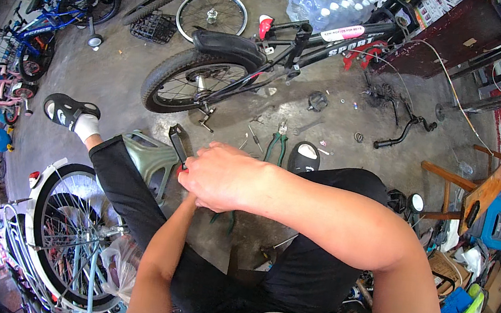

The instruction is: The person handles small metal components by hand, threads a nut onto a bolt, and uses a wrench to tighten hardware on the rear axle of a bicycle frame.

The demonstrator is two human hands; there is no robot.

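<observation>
My right hand (215, 175) is closed in front of me, at the lower end of a dark metal tool (177, 140) with a touch of red. My left hand (191, 196) lies beneath it, its fingers hidden. A pale green plastic stool or similar molded piece (146, 154) stands just behind the hands, between my legs. Green-handled pliers (278, 140) lie on the floor beyond, near a wrench (310, 125) and small loose parts.
A black bicycle (187, 82) lies ahead, beside a loose wheel (211, 17) and bottle packs (330, 5). Loose crank parts (406, 129) rest right of it. A wooden stool (474, 186) and clutter stand right; bicycles (81, 1) and a white-fendered wheel (64, 227) are left.
</observation>
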